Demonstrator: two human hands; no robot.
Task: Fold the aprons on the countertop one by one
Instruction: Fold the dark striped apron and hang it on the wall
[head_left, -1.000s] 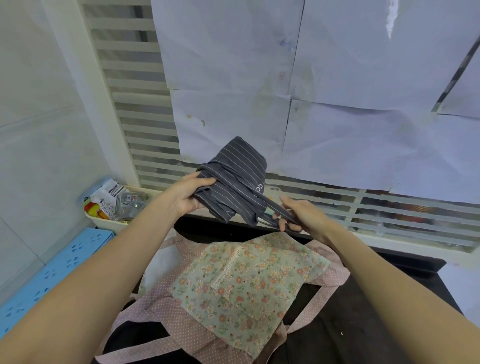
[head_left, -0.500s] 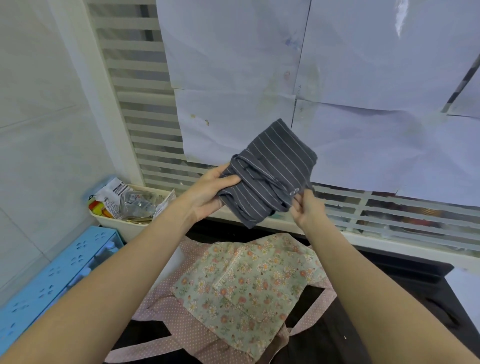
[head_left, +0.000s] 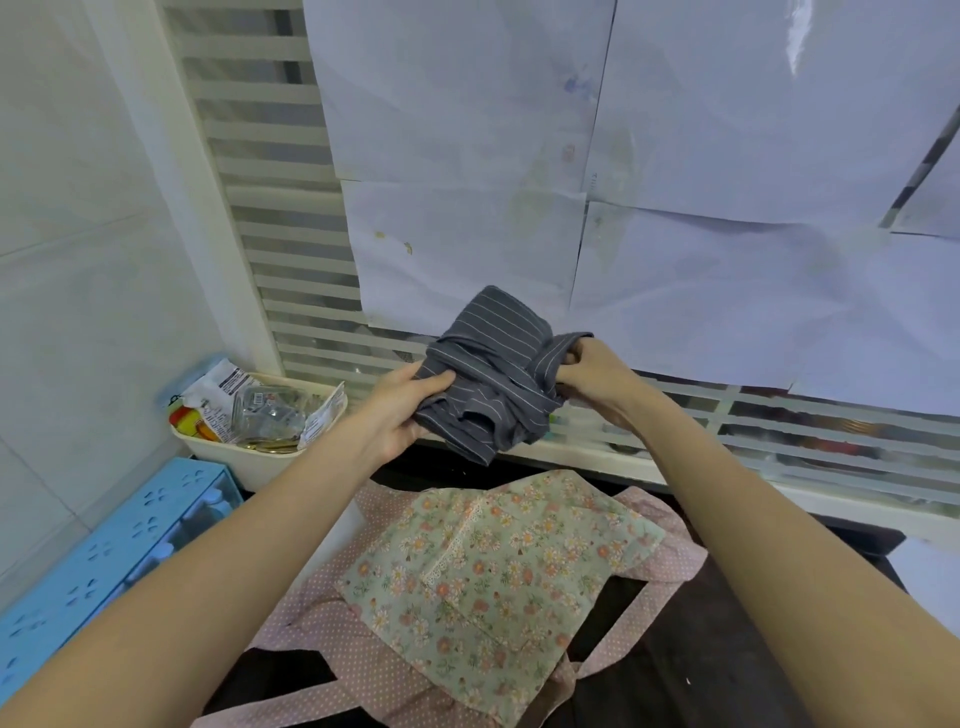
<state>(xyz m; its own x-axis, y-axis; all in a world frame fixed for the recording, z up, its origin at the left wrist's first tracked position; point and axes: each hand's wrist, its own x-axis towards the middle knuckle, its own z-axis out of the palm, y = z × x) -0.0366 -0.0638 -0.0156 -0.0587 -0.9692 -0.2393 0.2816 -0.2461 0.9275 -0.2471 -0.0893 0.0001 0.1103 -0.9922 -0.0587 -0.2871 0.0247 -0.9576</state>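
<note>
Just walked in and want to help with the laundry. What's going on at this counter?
A person is holding a folded grey striped apron up in the air above the dark countertop. The left hand grips the bundle's left side, while the right hand pinches its strap at the right. A floral apron lies on the countertop below, not yet folded. A cream tub of packets sits at the left.

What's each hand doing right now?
Left hand: grips the striped grey apron.
Right hand: fingers curled round the same apron's strap end.
</note>
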